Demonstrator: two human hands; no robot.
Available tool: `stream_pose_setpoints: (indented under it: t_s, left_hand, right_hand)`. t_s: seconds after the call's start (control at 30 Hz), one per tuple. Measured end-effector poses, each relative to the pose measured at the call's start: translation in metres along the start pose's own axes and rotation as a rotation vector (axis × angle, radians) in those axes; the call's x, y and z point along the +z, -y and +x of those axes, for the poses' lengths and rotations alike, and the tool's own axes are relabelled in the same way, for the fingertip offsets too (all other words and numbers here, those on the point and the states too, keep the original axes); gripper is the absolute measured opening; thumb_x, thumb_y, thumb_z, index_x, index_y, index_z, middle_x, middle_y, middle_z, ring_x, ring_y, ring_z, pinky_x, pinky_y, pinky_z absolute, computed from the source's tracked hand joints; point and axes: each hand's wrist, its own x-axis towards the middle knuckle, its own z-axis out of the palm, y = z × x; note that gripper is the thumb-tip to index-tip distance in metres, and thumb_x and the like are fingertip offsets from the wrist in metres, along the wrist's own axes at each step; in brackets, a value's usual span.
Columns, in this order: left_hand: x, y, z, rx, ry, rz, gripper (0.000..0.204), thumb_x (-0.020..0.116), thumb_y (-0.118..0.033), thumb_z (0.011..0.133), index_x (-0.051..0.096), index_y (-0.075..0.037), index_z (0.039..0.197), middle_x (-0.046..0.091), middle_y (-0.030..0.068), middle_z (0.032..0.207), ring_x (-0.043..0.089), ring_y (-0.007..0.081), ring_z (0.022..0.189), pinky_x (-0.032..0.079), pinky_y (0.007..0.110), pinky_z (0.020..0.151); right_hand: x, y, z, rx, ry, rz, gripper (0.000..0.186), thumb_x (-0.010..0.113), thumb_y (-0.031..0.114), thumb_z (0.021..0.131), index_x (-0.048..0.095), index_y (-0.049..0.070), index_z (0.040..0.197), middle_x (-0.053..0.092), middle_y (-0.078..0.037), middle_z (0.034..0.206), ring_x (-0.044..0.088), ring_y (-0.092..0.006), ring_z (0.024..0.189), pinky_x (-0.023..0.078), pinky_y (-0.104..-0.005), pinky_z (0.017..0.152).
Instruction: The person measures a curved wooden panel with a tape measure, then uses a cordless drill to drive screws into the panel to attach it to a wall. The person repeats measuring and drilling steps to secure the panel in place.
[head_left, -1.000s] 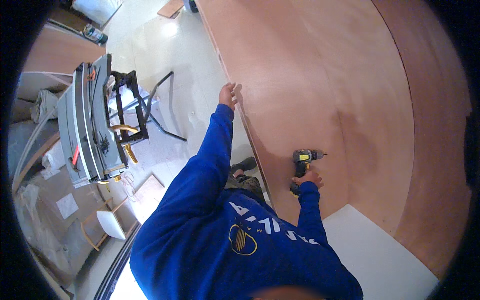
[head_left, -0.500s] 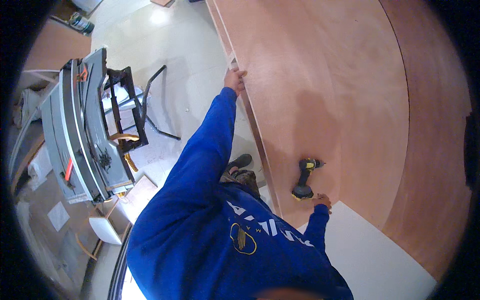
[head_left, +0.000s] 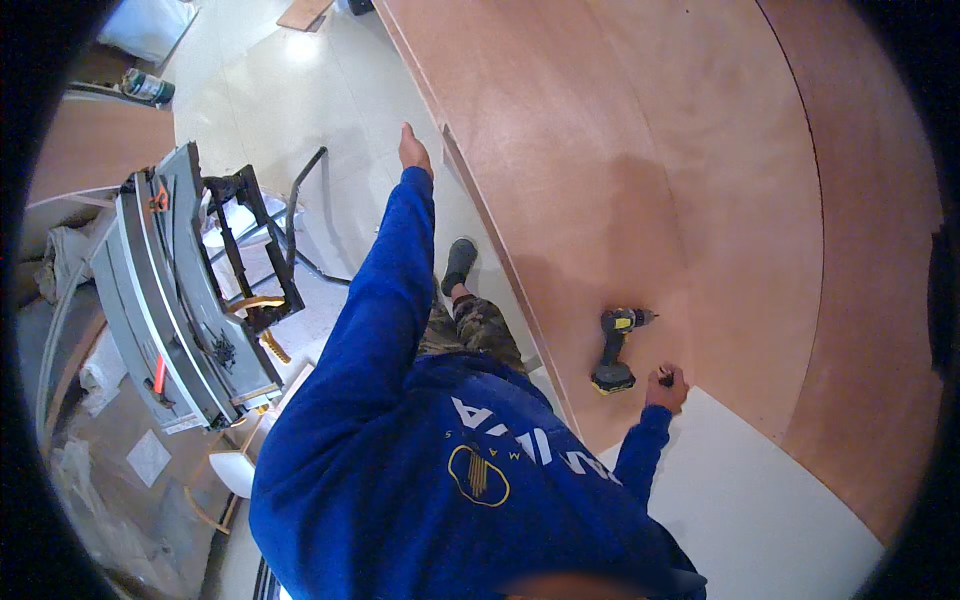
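Note:
My left hand (head_left: 415,153) hangs in the air just left of the wooden panel's edge, touching nothing, its fingers stretched out. My right hand (head_left: 668,388) is closed at the lower right, over the corner where the reddish-brown wooden panel (head_left: 560,150) meets a white surface (head_left: 740,500). Something small and dark shows between its fingers, too small to name. A black and yellow cordless drill (head_left: 613,350) lies on the panel just left of this hand, its bit pointing right.
A grey table saw (head_left: 160,290) on black folding legs stands at the left, with an orange-red strip (head_left: 159,373) on it. A green canister (head_left: 147,87) lies at the upper left. The pale tiled floor (head_left: 270,100) runs between saw and panel.
My left hand has let go of the panel's edge and moved left, off it. My right hand has shifted slightly up and right, its fingers curled.

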Motion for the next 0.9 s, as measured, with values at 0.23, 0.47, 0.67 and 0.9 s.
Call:
stream_pose_setpoints:
  t_s: [0.23, 0.47, 0.67, 0.9]
  left_hand:
    - [0.026, -0.010, -0.009, -0.166, 0.455, 0.040, 0.080, 0.026, -0.069, 0.100, 0.049, -0.008, 0.146, 0.042, 0.0148, 0.155, 0.039, 0.0292, 0.139, 0.036, 0.052, 0.106]
    - [-0.021, -0.035, 0.000, -0.179, 0.273, 0.060, 0.080, 0.022, -0.066, 0.102, 0.029, -0.008, 0.157, 0.038, 0.0167, 0.158, 0.027, 0.0311, 0.148, 0.022, 0.059, 0.117]
    - [0.013, -0.040, -0.022, -0.223, 0.473, 0.105, 0.084, 0.026, -0.071, 0.099, 0.034, -0.010, 0.156, 0.033, 0.0109, 0.162, 0.028, 0.0301, 0.150, 0.022, 0.059, 0.117]
    - [-0.142, -0.019, 0.026, -0.210, 0.330, 0.942, 0.078, 0.048, -0.071, 0.092, 0.065, -0.005, 0.129, 0.068, 0.0115, 0.126, 0.068, 0.0285, 0.107, 0.059, 0.047, 0.073]
  right_hand:
    - [0.071, 0.129, 0.092, -0.247, 0.049, -0.222, 0.047, 0.080, 0.038, 0.071, 0.067, 0.029, 0.116, 0.062, -0.008, 0.120, 0.061, -0.0369, 0.109, 0.053, -0.0562, 0.087]
    - [0.143, 0.214, 0.180, -0.337, 0.210, -0.231, 0.052, 0.077, 0.046, 0.078, 0.063, 0.030, 0.126, 0.053, -0.015, 0.136, 0.043, -0.0421, 0.133, 0.036, -0.0656, 0.106]
    - [0.178, 0.250, 0.187, -0.512, 0.214, -0.167, 0.060, 0.077, 0.047, 0.078, 0.060, 0.028, 0.133, 0.050, -0.015, 0.142, 0.043, -0.0431, 0.132, 0.031, -0.0640, 0.110]
    - [0.138, 0.165, 0.159, -0.516, -0.054, 0.154, 0.069, 0.079, 0.039, 0.078, 0.054, 0.006, 0.134, 0.059, -0.020, 0.129, 0.049, -0.0399, 0.127, 0.037, -0.0534, 0.110]
